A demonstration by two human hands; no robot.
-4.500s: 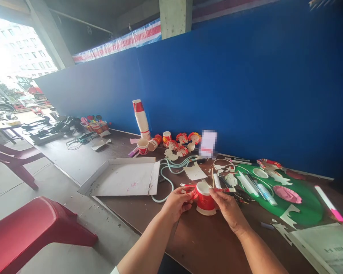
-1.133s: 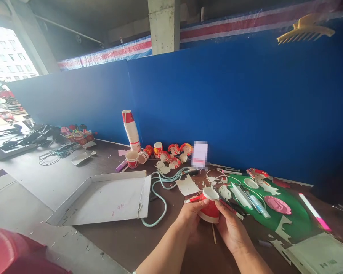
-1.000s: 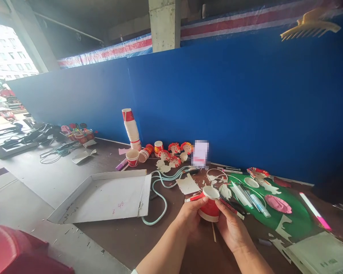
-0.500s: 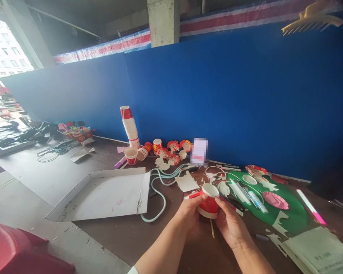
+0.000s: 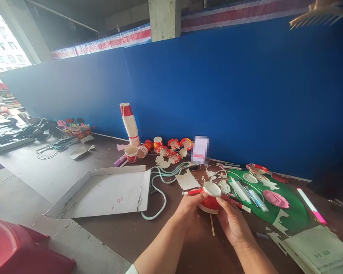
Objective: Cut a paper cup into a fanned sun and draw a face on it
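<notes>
Between my two hands is a red paper cup [image 5: 209, 203], its white round base [image 5: 212, 188] facing up. Red cut strips stick out from it on the left and right. My left hand [image 5: 190, 208] grips its left side, thumb near the base. On the right side my right hand [image 5: 228, 215] holds it the same way. A thin wooden stick [image 5: 212, 225] shows just below the cup; whether it touches the cup I cannot tell. Beyond the hands lie white paper scraps [image 5: 188, 180] and a green mat [image 5: 291, 211] with pens and a pink scalloped paper piece [image 5: 276, 199].
A shallow white box [image 5: 103, 194] lies left, beside a pale cable [image 5: 161, 207]. A tall cup stack [image 5: 130, 123] and several cut-paper figures [image 5: 185, 146] stand along the blue partition [image 5: 231, 95]. A red stool [image 5: 20, 247] is at lower left, a paper pad [image 5: 320, 247] at lower right.
The cup has tilted slightly, so more of its white base shows. Its right-hand strip sticks out farther. Both hands keep their grip, nearly in place.
</notes>
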